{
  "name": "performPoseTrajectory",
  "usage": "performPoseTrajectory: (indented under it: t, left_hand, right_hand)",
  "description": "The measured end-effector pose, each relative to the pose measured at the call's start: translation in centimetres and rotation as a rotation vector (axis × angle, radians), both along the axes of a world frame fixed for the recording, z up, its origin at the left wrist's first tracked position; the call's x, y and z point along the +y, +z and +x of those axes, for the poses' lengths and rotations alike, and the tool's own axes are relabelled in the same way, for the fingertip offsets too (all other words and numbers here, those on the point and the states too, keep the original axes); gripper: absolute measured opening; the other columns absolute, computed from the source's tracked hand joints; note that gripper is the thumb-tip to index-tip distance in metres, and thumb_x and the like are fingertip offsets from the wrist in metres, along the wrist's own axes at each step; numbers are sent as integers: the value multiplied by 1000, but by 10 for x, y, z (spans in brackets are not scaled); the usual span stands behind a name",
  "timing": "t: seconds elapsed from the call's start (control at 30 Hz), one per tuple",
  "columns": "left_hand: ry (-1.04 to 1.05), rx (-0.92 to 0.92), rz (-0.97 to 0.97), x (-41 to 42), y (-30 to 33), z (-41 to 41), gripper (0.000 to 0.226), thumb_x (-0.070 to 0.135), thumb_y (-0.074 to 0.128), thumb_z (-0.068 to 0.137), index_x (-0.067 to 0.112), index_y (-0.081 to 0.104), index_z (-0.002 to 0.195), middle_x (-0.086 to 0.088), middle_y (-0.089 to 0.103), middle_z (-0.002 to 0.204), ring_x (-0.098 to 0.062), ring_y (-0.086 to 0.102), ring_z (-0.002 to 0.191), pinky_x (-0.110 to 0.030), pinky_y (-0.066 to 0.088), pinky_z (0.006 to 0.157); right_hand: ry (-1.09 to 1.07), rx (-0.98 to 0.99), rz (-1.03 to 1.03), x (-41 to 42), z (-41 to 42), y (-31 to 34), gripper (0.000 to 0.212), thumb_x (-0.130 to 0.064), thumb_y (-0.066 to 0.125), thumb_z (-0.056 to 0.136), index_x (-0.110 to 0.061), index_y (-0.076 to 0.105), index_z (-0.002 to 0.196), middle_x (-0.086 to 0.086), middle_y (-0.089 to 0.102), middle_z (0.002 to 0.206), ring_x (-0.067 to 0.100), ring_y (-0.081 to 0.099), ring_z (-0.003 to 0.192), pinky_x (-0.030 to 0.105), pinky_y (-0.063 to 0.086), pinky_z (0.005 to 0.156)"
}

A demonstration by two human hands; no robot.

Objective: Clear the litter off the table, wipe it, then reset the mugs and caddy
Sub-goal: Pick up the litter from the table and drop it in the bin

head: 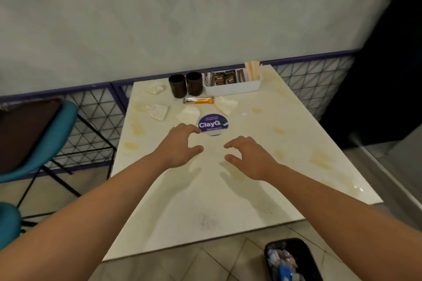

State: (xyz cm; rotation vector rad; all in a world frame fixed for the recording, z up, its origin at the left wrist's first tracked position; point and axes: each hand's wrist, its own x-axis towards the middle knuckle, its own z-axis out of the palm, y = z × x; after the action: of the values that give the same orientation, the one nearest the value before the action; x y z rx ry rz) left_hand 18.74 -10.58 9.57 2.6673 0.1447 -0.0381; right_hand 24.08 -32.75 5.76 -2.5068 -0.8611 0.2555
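Both hands hover over the middle of the cream table, holding nothing. My left hand has loosely curled fingers just short of the purple round sticker. My right hand is to its right, fingers also relaxed. Beyond them lie several crumpled napkins, one on the left, one in the middle, one on the right, and an orange snack wrapper. Two dark mugs and a white caddy with sachets and wooden sticks stand at the far edge.
Yellowish stains mark the tabletop. A black bin with litter in it sits on the floor at the near right corner. A teal chair stands left of the table. A wire-mesh partition and wall run behind.
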Motion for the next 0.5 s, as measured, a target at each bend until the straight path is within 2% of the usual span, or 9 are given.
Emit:
performPoseTrajectory:
  t: [0.3, 0.5]
  left_hand:
    - [75, 83, -60, 44, -37, 81, 66, 36, 70, 84, 21, 40, 140, -6, 37, 145, -26, 35, 132, -36, 33, 106]
    - [166, 67, -94, 57, -64, 158, 75, 41, 72, 81, 20, 34, 143, -6, 33, 147, -27, 31, 134, -38, 32, 107]
  right_hand:
    - [-35, -19, -38, 45, 73, -27, 37, -39, 55, 93, -27, 53, 128, -5, 49, 134, 18, 39, 122, 35, 38, 98]
    - [-45, -10, -60, 63, 145, -49, 39, -36, 56, 93, -23, 53, 130, -2, 49, 133, 20, 40, 121, 35, 37, 98]
